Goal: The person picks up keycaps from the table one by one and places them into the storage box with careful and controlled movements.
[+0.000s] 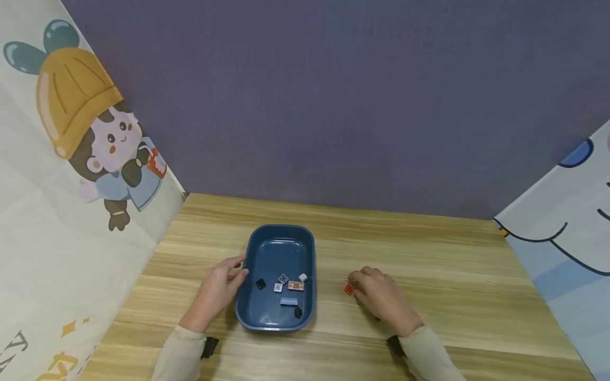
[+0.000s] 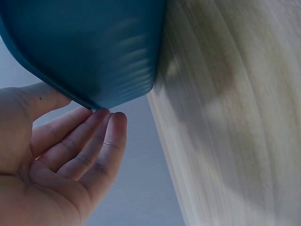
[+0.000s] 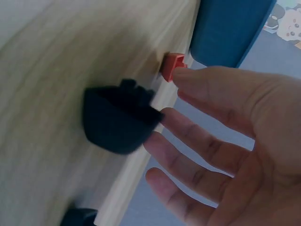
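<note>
The blue tray (image 1: 281,256) is touched at its rim by the left hand (image 1: 215,291), fingers relaxed. On the worktop (image 1: 457,296), right of the tray, a black keycap (image 3: 115,122) is met by fingertips of the right hand (image 1: 379,296), held loosely apart; a red keycap (image 1: 349,289) is placed beside its thumb. Small pieces (image 1: 296,286) are contained in the tray.

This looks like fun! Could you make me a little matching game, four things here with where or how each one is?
1. blue tray
2. red piece
3. pale blue piece
4. left hand

A. Right of the tray, at the right hand
B. Fingers at the tray's left rim
C. Open-topped, with rounded corners
D. Inside the tray

Pairs: 1-C, 2-A, 3-D, 4-B.
</note>
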`<state>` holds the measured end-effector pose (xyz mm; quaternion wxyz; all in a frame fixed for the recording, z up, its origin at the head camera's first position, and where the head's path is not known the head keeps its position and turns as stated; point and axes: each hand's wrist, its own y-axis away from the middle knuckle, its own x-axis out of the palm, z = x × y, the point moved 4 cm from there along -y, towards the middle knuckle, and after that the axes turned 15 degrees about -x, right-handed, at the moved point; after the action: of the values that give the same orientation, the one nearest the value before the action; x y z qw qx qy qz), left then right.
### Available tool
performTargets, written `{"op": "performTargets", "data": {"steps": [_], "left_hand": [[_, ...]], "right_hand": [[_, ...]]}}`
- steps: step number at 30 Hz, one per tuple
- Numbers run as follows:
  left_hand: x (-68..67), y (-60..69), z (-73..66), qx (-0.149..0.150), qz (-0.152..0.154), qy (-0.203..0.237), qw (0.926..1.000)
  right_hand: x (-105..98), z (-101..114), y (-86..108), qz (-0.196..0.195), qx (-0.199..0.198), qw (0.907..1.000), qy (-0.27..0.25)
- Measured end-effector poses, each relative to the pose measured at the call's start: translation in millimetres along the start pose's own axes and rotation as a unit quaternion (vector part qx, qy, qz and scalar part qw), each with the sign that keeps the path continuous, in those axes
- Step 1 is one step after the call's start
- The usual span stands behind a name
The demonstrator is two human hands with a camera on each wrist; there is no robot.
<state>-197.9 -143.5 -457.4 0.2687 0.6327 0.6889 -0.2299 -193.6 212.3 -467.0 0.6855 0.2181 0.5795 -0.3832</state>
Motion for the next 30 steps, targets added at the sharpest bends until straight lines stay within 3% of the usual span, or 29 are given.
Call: {"op": "performTargets", "data": {"steps": [12, 21, 30], "left_hand": [[0.3, 0.0, 0.0, 0.0, 0.002, -0.002, 1.0], [1.0, 0.7, 0.6, -0.014, 0.007, -0.007, 0.9999], [-1.3, 0.5, 0.1, -0.008, 0.005, -0.005, 0.9999]], "right_hand": [[7.2, -3.1, -3.0, -0.023, -0.036, 0.9991, -0.001], [8.7, -3.8, -2.8, -0.016, -0.024, 0.9996, -0.004], [7.9, -3.0, -3.5, -0.014, -0.016, 0.9997, -0.007]]}}
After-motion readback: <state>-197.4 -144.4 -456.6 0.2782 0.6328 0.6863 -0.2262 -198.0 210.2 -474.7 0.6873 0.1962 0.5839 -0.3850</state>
